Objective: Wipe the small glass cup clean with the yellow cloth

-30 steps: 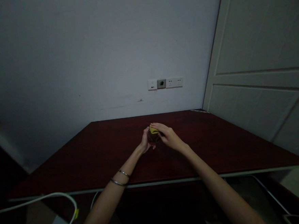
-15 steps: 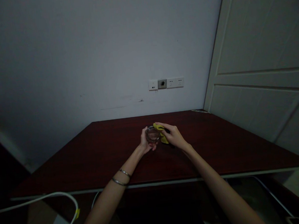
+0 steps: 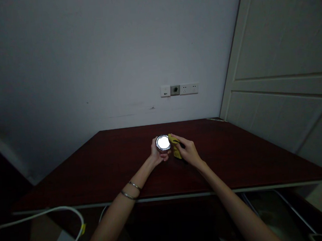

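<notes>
A small round object [image 3: 163, 143] with a shiny rim and a mirror-like face is held over the desk, its face glaring white towards me. My left hand [image 3: 156, 153] grips it from the left side and below, fingers curled under. Two silver bangles [image 3: 130, 190] circle that forearm. In my right hand [image 3: 189, 150] a yellow cloth [image 3: 176, 151] is pinched between thumb and fingers, and its upper part is at the right rim of the round object. Something dark shows beside the cloth, too small to make out.
The dark red desk [image 3: 120, 167] extends back to a pale wall with a row of sockets [image 3: 179, 90]. A white panelled door [image 3: 279, 75] stands at the right. A white cable [image 3: 65, 208] loops by the front left edge, and more cables hang below.
The face of the round object has gone from dark to bright white as it tilted slightly. My right hand, with the yellow cloth, has shifted slightly right and down.
</notes>
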`<action>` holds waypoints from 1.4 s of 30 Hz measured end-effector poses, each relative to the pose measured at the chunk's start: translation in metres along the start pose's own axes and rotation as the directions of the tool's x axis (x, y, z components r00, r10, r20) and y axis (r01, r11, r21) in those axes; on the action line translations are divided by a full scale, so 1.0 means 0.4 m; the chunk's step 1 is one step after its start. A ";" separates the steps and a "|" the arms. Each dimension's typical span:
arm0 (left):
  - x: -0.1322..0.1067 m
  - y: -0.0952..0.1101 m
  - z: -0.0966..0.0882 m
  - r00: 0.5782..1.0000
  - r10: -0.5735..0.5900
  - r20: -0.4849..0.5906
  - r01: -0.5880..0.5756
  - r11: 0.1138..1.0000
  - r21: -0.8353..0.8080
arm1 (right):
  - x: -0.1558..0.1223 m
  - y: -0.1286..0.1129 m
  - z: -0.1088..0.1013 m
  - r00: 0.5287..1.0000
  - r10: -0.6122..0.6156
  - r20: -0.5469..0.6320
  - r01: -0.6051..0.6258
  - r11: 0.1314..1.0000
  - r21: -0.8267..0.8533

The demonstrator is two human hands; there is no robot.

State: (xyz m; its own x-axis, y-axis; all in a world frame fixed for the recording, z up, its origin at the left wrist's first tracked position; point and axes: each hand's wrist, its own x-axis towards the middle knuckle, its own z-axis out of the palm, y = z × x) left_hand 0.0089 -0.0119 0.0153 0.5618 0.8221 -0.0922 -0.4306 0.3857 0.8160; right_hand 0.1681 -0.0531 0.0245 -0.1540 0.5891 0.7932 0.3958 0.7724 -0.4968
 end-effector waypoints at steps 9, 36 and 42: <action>0.006 0.000 -0.012 1.000 0.010 -0.024 -0.011 1.000 -0.002 | -0.026 0.009 0.005 0.999 -0.032 -0.008 0.031 0.998 -0.048; 0.037 -0.010 -0.017 0.962 0.141 -0.232 -0.166 0.982 -0.091 | -0.073 -0.054 0.076 0.885 -0.346 0.311 0.451 0.801 -0.393; 0.037 -0.020 -0.014 0.989 0.108 -0.100 -0.117 0.989 -0.091 | -0.054 -0.071 0.073 0.886 -0.344 0.309 0.452 0.789 -0.416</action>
State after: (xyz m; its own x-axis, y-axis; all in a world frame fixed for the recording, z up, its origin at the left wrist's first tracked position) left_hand 0.0166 -0.0005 0.0043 0.4388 0.8966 -0.0600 -0.5556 0.3231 0.7661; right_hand 0.1338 -0.0810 0.0112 -0.5527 0.3296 0.7655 0.6193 0.7770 0.1126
